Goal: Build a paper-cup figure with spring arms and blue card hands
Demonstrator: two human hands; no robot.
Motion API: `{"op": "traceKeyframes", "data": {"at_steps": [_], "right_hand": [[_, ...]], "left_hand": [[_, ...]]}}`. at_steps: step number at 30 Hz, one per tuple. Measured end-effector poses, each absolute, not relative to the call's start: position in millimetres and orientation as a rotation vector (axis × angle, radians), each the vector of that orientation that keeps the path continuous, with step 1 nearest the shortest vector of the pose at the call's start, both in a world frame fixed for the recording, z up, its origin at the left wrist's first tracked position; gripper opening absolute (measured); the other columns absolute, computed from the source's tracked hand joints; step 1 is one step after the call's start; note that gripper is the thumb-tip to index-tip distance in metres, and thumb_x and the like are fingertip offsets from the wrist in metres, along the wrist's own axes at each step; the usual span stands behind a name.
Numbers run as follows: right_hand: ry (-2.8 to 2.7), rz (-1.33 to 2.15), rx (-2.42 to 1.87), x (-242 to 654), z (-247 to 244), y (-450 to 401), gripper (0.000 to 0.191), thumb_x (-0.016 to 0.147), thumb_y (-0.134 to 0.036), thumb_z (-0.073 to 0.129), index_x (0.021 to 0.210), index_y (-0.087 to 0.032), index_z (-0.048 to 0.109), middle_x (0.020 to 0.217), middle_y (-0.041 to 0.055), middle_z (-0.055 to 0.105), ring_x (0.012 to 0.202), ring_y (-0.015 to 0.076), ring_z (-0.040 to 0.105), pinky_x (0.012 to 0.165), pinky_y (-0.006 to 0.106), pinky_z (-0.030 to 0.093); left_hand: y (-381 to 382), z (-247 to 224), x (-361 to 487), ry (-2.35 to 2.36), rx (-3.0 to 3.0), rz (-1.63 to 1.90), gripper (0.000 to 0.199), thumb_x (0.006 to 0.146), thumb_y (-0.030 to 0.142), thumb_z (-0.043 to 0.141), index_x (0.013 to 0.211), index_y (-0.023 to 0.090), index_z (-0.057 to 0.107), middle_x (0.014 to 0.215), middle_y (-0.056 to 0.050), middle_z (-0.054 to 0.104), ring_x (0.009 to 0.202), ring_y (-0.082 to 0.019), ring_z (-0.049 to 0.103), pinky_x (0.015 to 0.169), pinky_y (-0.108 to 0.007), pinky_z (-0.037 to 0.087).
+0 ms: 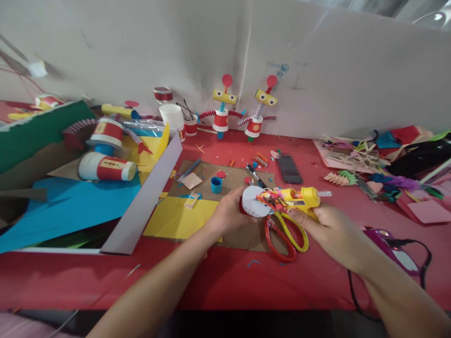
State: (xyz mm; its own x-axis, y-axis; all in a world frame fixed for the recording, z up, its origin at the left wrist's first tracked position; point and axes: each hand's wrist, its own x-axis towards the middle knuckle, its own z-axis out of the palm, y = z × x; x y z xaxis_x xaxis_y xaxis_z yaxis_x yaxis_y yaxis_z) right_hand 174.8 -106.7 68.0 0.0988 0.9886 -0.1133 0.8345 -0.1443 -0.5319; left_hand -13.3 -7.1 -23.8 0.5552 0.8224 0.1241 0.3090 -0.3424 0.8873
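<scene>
White-bottomed cup (254, 204): left grip (229, 211) curled round it | yellow glue gun (307, 199): clasped in right grip (329, 229)

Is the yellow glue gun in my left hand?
No, your right hand grips the yellow glue gun, while your left holds a paper cup.

Two cup figures with red disc tops (221, 119) stand against the pale wall (317, 70) at the back of the red desk (225, 286), with a stack of white cups (171, 115) and a red-and-white cup (190, 126) holding dark, thin pieces to their left. Far left, an open box (141, 211) holds blue sheet (81, 202), yellow paper and another cup figure lying down (106, 134). Right side: dark phone, partly pixelated (289, 169), loose pile of thin sticks (366, 157), purple fuzzy stems (405, 182), pink paper (428, 211).
</scene>
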Motion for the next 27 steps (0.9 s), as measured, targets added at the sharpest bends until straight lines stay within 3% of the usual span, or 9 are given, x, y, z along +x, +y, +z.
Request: {"op": "traceKeyframes", "data": {"at_steps": [6,10,15,17,20,23,27], "right_hand": [[-1.802,0.6,-2.042,186.6,71.3,-116.6,0.049,0.086,-0.057,0.048,0.052,-0.022,0.044,0.049,-0.0031,0.04,0.047,0.0116,0.036,0.04,0.025,0.027],[-1.694,0.601,-2.123,191.2,70.5,-111.7,0.052,0.084,-0.064,0.044,0.053,-0.023,0.037,0.046,-0.0052,0.031,0.044,0.0104,0.029,0.039,0.025,0.023],[-1.42,0.683,-2.072,199.7,58.1,-117.8,0.051,0.083,-0.07,0.044,0.072,-0.021,0.055,0.05,-0.006,0.034,0.044,0.0114,0.033,0.04,0.024,0.029],[-1.276,0.654,-2.017,206.5,48.7,-124.3,0.05,0.082,-0.069,0.047,0.076,-0.021,0.058,0.053,-0.0045,0.039,0.047,0.0125,0.037,0.042,0.025,0.031],[-1.083,0.67,-1.911,214.6,34.6,-132.8,0.044,0.081,-0.065,0.053,0.077,-0.022,0.058,0.056,-0.0019,0.045,0.049,0.0145,0.039,0.044,0.028,0.03],[-1.021,0.671,-1.814,218.4,24.1,-137.3,0.038,0.081,-0.061,0.056,0.078,-0.023,0.058,0.059,-0.0004,0.048,0.052,0.0165,0.042,0.048,0.031,0.034],[-1.171,0.399,-2.04,224.1,10.2,-138.1,0.039,0.086,-0.059,0.047,0.077,-0.023,0.057,0.056,0.0011,0.048,0.054,0.0221,0.05,0.054,0.034,0.037]], "left_hand": [[-5.7,-22.0,-13.4,0.924,1.96,0.701,0.059,0.058,0.024,0.081,0.112,0.02,0.057,0.109,-0.006,0.067,0.099,-0.025,0.063,0.08,-0.033,0.049],[-6.7,-21.3,-12.4,0.964,1.909,0.662,0.064,0.058,0.022,0.081,0.117,0.02,0.056,0.111,-0.006,0.067,0.1,-0.026,0.063,0.08,-0.035,0.049],[2.7,-12.6,-31.0,0.94,1.837,0.523,0.075,0.05,0.017,0.083,0.12,0.019,0.057,0.114,-0.009,0.067,0.105,-0.028,0.062,0.085,-0.038,0.05],[12.5,-4.6,-46.9,0.937,1.792,0.535,0.07,0.054,0.014,0.08,0.12,0.02,0.059,0.113,-0.009,0.068,0.103,-0.026,0.063,0.085,-0.037,0.051],[30.2,3.9,-68.1,1.168,1.811,0.868,0.044,0.074,0.016,0.064,0.117,0.022,0.062,0.112,-0.009,0.067,0.104,-0.023,0.062,0.086,-0.038,0.051],[43.9,-1.3,-74.4,1.221,2.059,0.901,0.048,0.07,0.017,0.07,0.117,0.025,0.064,0.12,-0.007,0.064,0.116,-0.025,0.056,0.098,-0.043,0.045],[47.6,-16.4,-65.5,1.274,2.019,0.815,0.035,0.069,0.015,0.071,0.103,0.023,0.071,0.103,-0.006,0.071,0.099,-0.023,0.063,0.094,-0.042,0.048]]}}
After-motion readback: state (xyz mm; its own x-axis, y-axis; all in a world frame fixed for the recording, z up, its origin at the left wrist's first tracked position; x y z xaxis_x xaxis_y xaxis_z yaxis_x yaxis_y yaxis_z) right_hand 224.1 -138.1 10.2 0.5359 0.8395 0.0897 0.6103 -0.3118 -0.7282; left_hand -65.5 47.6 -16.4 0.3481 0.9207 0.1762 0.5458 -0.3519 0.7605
